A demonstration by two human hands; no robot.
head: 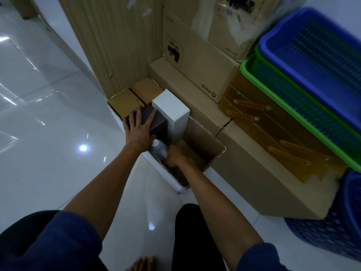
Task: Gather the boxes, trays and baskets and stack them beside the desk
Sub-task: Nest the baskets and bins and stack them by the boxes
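Note:
An open cardboard box stands on the floor against a stack of cartons. A tall white box and a dark box stand upright inside it. My left hand lies flat on top of the dark box, fingers spread. Down inside the open box, my right hand curls next to a clear bottle with a white cap; whether it grips the bottle I cannot tell. A closed brown carton sits just behind. At the right, a blue basket nests in a green basket.
Amber plastic trays lie on a long flat carton under the baskets. A "PICO" carton and taller cardboard stand behind. Another blue basket sits at the lower right. Glossy white floor spreads left. My bare foot shows below.

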